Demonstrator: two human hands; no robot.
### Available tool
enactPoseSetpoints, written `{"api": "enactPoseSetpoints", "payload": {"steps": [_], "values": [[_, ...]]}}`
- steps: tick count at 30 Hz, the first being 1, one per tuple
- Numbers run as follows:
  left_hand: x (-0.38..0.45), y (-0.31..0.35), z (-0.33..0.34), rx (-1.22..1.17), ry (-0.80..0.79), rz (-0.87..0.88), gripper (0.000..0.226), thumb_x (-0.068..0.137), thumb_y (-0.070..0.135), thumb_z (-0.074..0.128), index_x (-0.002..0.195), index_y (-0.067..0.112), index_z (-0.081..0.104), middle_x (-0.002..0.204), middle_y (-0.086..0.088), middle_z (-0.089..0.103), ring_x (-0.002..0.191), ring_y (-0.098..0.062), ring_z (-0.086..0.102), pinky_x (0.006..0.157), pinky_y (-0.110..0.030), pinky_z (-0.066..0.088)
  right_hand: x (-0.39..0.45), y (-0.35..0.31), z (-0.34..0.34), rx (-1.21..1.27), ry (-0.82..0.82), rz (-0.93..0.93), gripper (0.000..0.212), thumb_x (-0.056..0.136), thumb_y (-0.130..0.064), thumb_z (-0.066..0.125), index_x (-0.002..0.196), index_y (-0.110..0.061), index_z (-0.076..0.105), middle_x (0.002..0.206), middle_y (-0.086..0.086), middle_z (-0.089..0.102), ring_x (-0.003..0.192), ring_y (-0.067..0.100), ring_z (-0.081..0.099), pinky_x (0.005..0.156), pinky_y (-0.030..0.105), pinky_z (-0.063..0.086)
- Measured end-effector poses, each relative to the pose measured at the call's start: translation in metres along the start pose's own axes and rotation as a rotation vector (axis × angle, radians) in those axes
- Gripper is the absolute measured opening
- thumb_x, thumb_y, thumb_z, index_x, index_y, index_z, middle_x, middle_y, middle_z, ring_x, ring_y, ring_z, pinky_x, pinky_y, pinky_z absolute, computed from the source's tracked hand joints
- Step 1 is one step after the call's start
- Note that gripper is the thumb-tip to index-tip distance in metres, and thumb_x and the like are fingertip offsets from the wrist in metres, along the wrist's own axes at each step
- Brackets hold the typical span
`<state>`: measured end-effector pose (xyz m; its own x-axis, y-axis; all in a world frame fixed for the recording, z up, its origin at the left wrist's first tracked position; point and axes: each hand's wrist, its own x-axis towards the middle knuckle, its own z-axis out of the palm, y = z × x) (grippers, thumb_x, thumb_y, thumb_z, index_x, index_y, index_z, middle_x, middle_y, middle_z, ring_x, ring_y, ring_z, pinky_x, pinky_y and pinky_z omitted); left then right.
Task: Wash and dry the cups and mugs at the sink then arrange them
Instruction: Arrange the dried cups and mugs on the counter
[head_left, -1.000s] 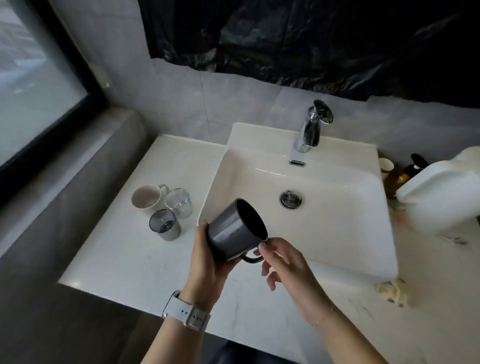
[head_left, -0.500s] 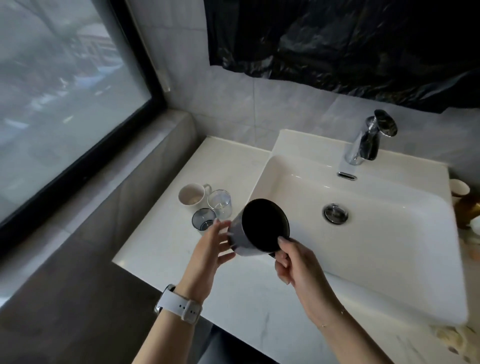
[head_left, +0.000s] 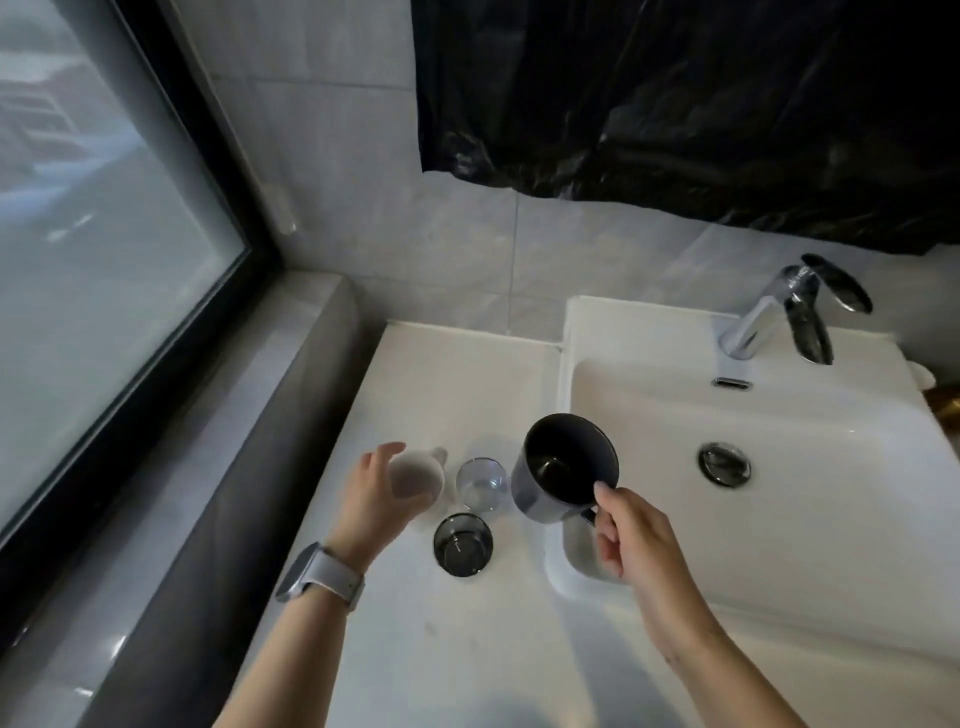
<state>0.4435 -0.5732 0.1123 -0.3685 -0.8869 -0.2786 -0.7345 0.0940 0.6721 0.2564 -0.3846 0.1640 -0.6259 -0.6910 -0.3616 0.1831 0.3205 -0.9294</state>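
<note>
We see two hands over a white counter (head_left: 457, 649) with a white sink (head_left: 831, 545) set into it. The right hand (head_left: 631, 535) holds one dark mug (head_left: 563, 467) by its handle, with the fingers curled around the handle and the thumb near the rim; the mug is tilted so that its dark inside faces us, and it hangs above the left edge of the sink, at about 9 o'clock from the drain (head_left: 723, 464). The left hand (head_left: 374, 493) holds nothing; its fingers are relaxed and spread a little, and it hovers just over one white mug (head_left: 421, 475) that stands on the counter, so part of this mug is hidden behind the hand. We cannot tell if the fingers touch it. Just beside the white mug, at its 3 o'clock, stands one clear glass (head_left: 481, 483), upright. At 6 o'clock from the clear glass stands one smoky grey glass (head_left: 463, 543), also upright and very near. So we count four vessels: two mugs and two glasses, three of them on the counter and one in the hand. On the left wrist there is one watch (head_left: 322, 579) with a pale strap. One chrome faucet (head_left: 795, 312) stands at the back of the sink, at about 1 o'clock from the drain. A black plastic sheet (head_left: 675, 104) covers the wall above, and one large window (head_left: 93, 234) is at 9 o'clock from the counter.
</note>
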Motion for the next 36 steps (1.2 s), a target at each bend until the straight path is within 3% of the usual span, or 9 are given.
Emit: {"api": "enactPoseSetpoints", "payload": {"steps": [3, 6, 12, 16, 20, 25, 32, 36], "values": [[0.028, -0.024, 0.001, 0.169, -0.170, 0.142, 0.088, 0.072, 0.017, 0.082, 0.147, 0.018, 0.035, 0.151, -0.009, 0.032, 0.136, -0.029, 0.033, 0.108, -0.034, 0.032, 0.012, -0.001, 0.038, 0.023, 0.086, 0.062, 0.045, 0.095, -0.028, 0.054, 0.058, -0.016, 0.032, 0.054, 0.001, 0.031, 0.051, 0.014, 0.026, 0.047, 0.020, 0.024], [0.047, -0.043, 0.002, 0.225, -0.347, 0.208, 0.103, 0.072, 0.016, 0.080, 0.153, 0.030, 0.017, 0.162, 0.001, 0.008, 0.147, -0.024, 0.013, 0.118, -0.042, 0.026, 0.021, -0.003, 0.067, -0.002, 0.154, 0.073, 0.042, 0.095, -0.028, 0.055, 0.061, -0.015, 0.033, 0.053, -0.003, 0.033, 0.050, 0.011, 0.030, 0.049, 0.020, 0.027], [0.065, -0.060, 0.008, 0.178, -0.417, 0.359, 0.106, 0.071, 0.031, 0.084, 0.152, 0.035, 0.015, 0.160, 0.009, 0.012, 0.145, -0.019, 0.016, 0.117, -0.038, 0.029, 0.032, 0.000, 0.098, -0.015, 0.258, 0.100, 0.038, 0.095, -0.026, 0.053, 0.066, -0.009, 0.035, 0.060, 0.007, 0.035, 0.052, 0.015, 0.031, 0.053, 0.021, 0.031], [0.076, -0.068, 0.011, 0.104, -0.348, 0.396, 0.102, 0.065, 0.036, 0.088, 0.149, 0.028, 0.031, 0.147, 0.011, 0.034, 0.134, -0.016, 0.034, 0.107, -0.024, 0.035, 0.046, 0.002, 0.111, 0.054, 0.338, 0.128, 0.035, 0.096, -0.022, 0.052, 0.069, -0.008, 0.036, 0.059, 0.002, 0.034, 0.051, 0.015, 0.032, 0.046, 0.018, 0.030], [0.075, -0.068, 0.016, 0.080, -0.278, 0.365, 0.101, 0.065, 0.034, 0.089, 0.149, 0.023, 0.034, 0.147, 0.009, 0.038, 0.132, -0.017, 0.037, 0.103, -0.021, 0.034, 0.052, 0.009, 0.117, 0.066, 0.432, 0.152, 0.037, 0.096, -0.023, 0.052, 0.065, -0.010, 0.036, 0.058, 0.001, 0.036, 0.051, 0.015, 0.039, 0.049, 0.020, 0.035], [0.074, -0.068, 0.018, 0.047, -0.214, 0.305, 0.101, 0.065, 0.028, 0.090, 0.149, 0.019, 0.034, 0.146, 0.003, 0.040, 0.133, -0.023, 0.038, 0.105, -0.026, 0.035, 0.036, 0.023, 0.117, 0.039, 0.477, 0.204, 0.036, 0.097, -0.023, 0.048, 0.066, -0.011, 0.037, 0.064, 0.006, 0.037, 0.052, 0.019, 0.040, 0.056, 0.031, 0.033], [0.067, -0.074, 0.020, 0.013, -0.147, 0.247, 0.101, 0.063, 0.025, 0.090, 0.148, 0.015, 0.037, 0.145, -0.002, 0.041, 0.129, -0.027, 0.041, 0.105, -0.028, 0.034, -0.010, 0.044, 0.107, -0.008, 0.476, 0.268, 0.035, 0.098, -0.022, 0.049, 0.066, -0.007, 0.043, 0.060, 0.012, 0.042, 0.058, 0.023, 0.045, 0.057, 0.033, 0.036], [0.063, -0.073, 0.021, -0.003, -0.077, 0.196, 0.100, 0.063, 0.026, 0.090, 0.147, 0.010, 0.038, 0.143, -0.005, 0.043, 0.128, -0.027, 0.045, 0.102, -0.027, 0.037, -0.014, 0.047, 0.105, 0.029, 0.472, 0.268, 0.036, 0.097, -0.021, 0.049, 0.065, -0.008, 0.040, 0.062, 0.006, 0.042, 0.056, 0.023, 0.043, 0.058, 0.033, 0.035]]}}
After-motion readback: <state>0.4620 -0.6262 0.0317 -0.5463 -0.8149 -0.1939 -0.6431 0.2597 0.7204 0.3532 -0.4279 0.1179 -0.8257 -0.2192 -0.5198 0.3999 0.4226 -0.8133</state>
